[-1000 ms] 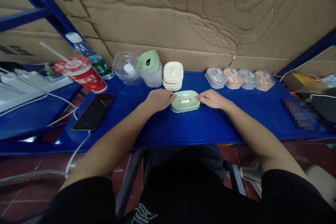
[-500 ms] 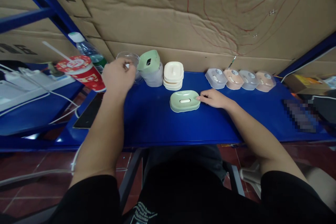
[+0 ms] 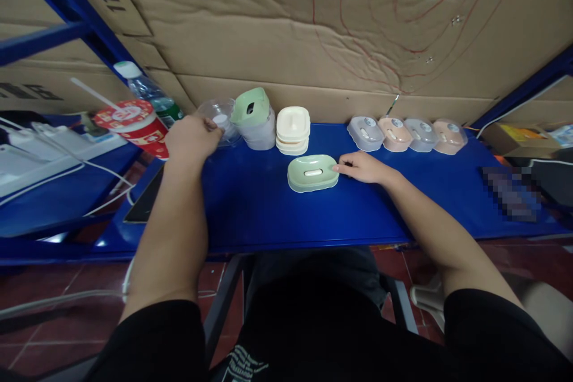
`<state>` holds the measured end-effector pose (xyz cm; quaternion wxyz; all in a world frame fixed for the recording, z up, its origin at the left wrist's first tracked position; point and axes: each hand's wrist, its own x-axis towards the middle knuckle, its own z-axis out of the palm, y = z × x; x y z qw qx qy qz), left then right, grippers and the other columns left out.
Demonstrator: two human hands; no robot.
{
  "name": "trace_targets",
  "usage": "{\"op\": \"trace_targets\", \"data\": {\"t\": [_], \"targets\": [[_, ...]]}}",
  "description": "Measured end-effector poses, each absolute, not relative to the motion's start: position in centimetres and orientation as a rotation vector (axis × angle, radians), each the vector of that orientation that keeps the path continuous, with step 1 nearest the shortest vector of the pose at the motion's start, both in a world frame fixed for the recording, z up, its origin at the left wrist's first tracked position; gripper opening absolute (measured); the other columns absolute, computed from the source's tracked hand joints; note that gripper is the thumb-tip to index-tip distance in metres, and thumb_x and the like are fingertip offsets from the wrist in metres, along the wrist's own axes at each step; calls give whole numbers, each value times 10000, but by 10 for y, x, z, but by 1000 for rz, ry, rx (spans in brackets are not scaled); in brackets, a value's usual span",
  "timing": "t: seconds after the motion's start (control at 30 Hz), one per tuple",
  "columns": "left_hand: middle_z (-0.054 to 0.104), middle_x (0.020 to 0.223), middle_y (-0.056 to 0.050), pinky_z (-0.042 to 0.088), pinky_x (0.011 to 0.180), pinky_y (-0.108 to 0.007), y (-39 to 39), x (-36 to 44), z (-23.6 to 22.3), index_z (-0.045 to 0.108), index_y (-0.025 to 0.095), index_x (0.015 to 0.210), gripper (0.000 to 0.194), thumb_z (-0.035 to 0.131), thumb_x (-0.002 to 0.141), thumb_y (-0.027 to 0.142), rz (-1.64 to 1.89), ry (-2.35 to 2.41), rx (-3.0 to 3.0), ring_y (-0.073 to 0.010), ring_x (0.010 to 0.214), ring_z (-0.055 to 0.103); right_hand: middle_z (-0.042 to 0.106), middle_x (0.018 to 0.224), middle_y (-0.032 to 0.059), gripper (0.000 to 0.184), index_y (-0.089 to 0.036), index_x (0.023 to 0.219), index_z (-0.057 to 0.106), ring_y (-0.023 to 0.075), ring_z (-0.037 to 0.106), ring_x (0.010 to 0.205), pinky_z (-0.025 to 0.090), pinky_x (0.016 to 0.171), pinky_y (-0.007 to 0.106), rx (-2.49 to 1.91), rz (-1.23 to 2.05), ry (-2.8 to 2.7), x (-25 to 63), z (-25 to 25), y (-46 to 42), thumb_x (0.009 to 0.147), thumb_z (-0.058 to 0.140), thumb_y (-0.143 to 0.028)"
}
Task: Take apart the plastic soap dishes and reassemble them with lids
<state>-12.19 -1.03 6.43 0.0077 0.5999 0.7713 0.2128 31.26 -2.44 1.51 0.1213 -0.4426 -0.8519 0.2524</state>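
Observation:
A shallow green oval dish (image 3: pixel 308 184) with a white bar in its middle lies on the blue table. My right hand (image 3: pixel 364 167) pinches its right end between thumb and fingers. At the left, my left hand (image 3: pixel 190 140) is at the near side of a clear round plastic bowl (image 3: pixel 230 131), its fingers curled together. What those fingers hold, if anything, is hidden. Something small and white shows inside the bowl. Beside the bowl stands a stack of translucent covers (image 3: pixel 262 136) topped by green slotted parts (image 3: pixel 251 101). Cream lids (image 3: pixel 293 122) are piled to the right of that stack.
Several purple and peach boxes (image 3: pixel 367 134) stand in a row at the back right. A red cup (image 3: pixel 150 134) with a straw and a plastic bottle (image 3: pixel 150 92) are at the left, beyond my left forearm. Cardboard (image 3: pixel 250 30) walls off the back.
My left hand has shifted a little left and lower, so more of the clear bowl shows. The right hand keeps its grip on the green dish. The view has tilted slightly.

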Motion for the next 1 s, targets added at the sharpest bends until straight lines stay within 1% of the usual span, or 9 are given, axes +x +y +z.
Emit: {"op": "trace_targets", "data": {"t": [0.1,0.27,0.43,0.53,0.6,0.73,0.83,0.9,1.0], "targets": [[696,890,-40,512,952,-460,-10,-121,64,678,219,946,234,777,874,418,939,2434,1791,-268,938,564,583,637,-11,653,-227,724,581,147,490,610,334,648,320,-1278,733,-2486,313,14,-24,993,508,-818],[733,972,-50,511,1012,-490,-10,-118,69,653,197,1048,304,783,893,422,1224,2489,1644,-251,946,593,591,649,-11,639,-225,734,592,145,494,613,337,648,319,-1282,739,-2480,314,14,-23,993,524,-805],[716,881,-8,517,992,-418,-16,-112,73,602,169,1156,350,742,922,388,1546,2418,1742,-214,883,649,648,682,6,641,-215,770,640,152,539,632,366,659,317,-1273,713,-2450,314,12,-24,990,533,-807],[707,862,-14,531,875,-359,-22,-100,70,577,164,1156,348,684,971,439,1701,2205,1910,-194,825,659,712,755,40,632,-205,896,716,179,605,681,419,688,332,-1293,576,-2303,313,11,-25,977,562,-813],[694,843,-17,529,798,-346,-29,-85,66,573,181,1136,359,654,991,499,1741,2023,1985,-190,783,655,744,835,57,634,-203,1065,741,197,632,716,470,716,351,-1277,491,-2154,312,12,-26,963,593,-811],[675,793,6,498,716,-344,-46,-44,60,579,243,1036,315,611,1015,556,1485,1692,2099,-176,710,618,770,1079,97,772,-229,1429,621,222,667,799,533,732,385,-1157,406,-1961,311,16,-30,935,626,-822],[594,677,19,454,624,-329,-56,-17,56,548,257,910,293,565,1020,528,1207,1419,2065,-164,622,560,761,1075,98,839,-239,1511,553,226,672,784,548,722,399,-1064,459,-1932,310,19,-33,944,568,-857],[557,645,18,447,601,-318,-59,-6,52,529,255,860,318,540,1032,522,1025,1261,2024,-161,614,550,753,983,81,832,-241,1459,592,221,662,738,553,711,403,-1025,543,-1939,309,20,-35,950,503,-892],[515,612,21,435,565,-302,-57,0,44,481,251,793,377,525,1047,526,841,1139,1941,-148,579,522,752,876,64,721,-229,1161,713,208,671,720,547,718,382,-1053,636,-1977,306,21,-37,971,475,-883]]}}
